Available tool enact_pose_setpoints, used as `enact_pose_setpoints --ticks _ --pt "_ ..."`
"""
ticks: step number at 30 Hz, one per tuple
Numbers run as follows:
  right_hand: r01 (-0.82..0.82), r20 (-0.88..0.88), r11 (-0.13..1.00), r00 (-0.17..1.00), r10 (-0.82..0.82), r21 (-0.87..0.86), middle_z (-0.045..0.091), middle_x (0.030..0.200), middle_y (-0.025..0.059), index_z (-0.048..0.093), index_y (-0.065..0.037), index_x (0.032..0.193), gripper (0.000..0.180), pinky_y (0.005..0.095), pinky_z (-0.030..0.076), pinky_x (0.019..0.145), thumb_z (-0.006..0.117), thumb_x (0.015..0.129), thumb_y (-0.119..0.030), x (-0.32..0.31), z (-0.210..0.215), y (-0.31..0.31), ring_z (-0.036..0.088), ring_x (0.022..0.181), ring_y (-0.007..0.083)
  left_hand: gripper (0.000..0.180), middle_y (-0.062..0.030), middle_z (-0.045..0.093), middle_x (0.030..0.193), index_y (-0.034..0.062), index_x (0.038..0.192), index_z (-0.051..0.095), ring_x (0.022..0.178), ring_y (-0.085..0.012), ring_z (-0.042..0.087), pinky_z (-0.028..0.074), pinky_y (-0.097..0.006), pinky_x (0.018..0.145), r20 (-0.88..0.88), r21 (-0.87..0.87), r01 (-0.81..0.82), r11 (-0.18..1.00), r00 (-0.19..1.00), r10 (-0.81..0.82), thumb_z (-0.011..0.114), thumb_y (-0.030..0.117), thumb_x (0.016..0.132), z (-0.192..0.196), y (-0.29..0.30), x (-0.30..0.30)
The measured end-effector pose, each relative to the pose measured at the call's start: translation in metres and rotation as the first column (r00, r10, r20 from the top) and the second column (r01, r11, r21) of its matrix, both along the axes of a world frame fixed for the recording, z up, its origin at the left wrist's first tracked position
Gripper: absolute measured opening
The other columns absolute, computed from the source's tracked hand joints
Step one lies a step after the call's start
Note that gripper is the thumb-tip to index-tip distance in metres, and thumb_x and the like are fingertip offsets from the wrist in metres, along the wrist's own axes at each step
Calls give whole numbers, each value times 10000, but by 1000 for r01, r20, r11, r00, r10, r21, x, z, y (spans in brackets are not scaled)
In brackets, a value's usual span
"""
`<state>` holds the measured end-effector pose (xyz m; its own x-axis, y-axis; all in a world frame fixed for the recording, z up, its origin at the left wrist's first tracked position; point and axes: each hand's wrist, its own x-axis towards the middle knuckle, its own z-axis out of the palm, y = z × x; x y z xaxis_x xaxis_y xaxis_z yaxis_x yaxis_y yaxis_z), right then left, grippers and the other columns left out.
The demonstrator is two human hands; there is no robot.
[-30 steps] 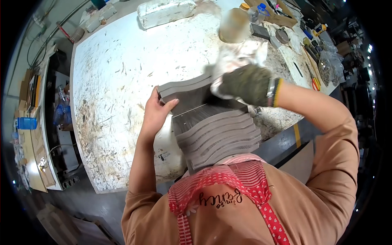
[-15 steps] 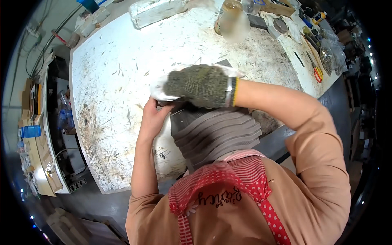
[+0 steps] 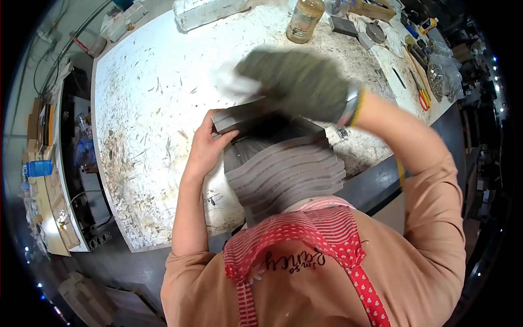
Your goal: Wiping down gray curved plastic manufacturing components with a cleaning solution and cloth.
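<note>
My bare left hand [image 3: 208, 146] grips the left end of a dark grey strip-like piece [image 3: 234, 117], its thumb on the near side and fingers behind. Nearer my body lies a stack of grey wavy-edged layers [image 3: 289, 171], close against the apron; a dark shadowed gap separates the two. My right hand [image 3: 294, 82], in a dark green knitted glove, is raised over the far side of the grey piece and smeared by motion. A blurred white cloth [image 3: 234, 79] sticks out from its fingers. The glove hides the right part of the grey piece.
On the scuffed white tabletop [image 3: 147, 120], a clear wrapped block [image 3: 210, 13] and a jar of brownish liquid [image 3: 305, 22] stand at the back. To the right lie a dark block [image 3: 343, 25], red-yellow handled scissors [image 3: 424, 100] and a plastic bag [image 3: 444, 76]. Shelving [image 3: 73, 163] stands left.
My right hand has lifted off the grey piece, swinging away and to the right with the white cloth, uncovering the piece's left end. My left hand keeps its hold almost in place.
</note>
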<state>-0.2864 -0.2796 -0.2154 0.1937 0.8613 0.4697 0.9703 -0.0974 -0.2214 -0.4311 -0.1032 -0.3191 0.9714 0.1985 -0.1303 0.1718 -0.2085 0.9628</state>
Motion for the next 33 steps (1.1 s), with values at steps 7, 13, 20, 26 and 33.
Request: enact_pose_setpoints --ticks 7,13,20,26,33 --pt "155 -361 906 881 -307 -393 611 657 45 610 -109 901 227 308 494 494 492 918 -302 41 -12 -38 575 484 147 384 -45 602 980 28 1114 523 916 -130 545 433 -264 838 4 -35 -55 998 998 55 673 2 760 -4 1 -8" --pt "394 75 918 915 -397 47 643 794 121 599 -65 943 146 331 539 633 580 861 -184 126 -49 -117 618 667 212 428 -51 593 1003 35 1132 524 946 -140 536 431 -276 854 -102 -85 -46 995 994 37 678 -7 735 4 16 -16" --pt "607 162 743 794 -587 -282 573 1210 143 492 -85 1277 510 378 498 883 614 860 -351 69 -48 -108 580 1083 280 534 -146 537 1258 28 1163 552 1200 -251 462 287 -363 1058 -33 -330 162 930 982 -183 374 469 919 0 22 -27" --pt "445 -608 821 557 -566 -357 479 1342 100 450 -109 1315 408 313 509 846 449 957 -305 -34 -93 -105 559 1123 206 753 -161 375 1410 43 1329 419 1291 -276 354 222 -401 1091 183 -312 -80 947 973 142 221 642 917 -27 -29 -48" --pt "429 -781 903 556 -283 -21 483 1307 167 362 -11 1362 542 336 400 973 538 888 -206 -59 -116 -96 507 1167 263 528 -96 359 1366 98 1424 266 1218 -215 391 297 -353 1049 -20 -512 -459 726 851 524 222 406 997 -6 -69 -44"
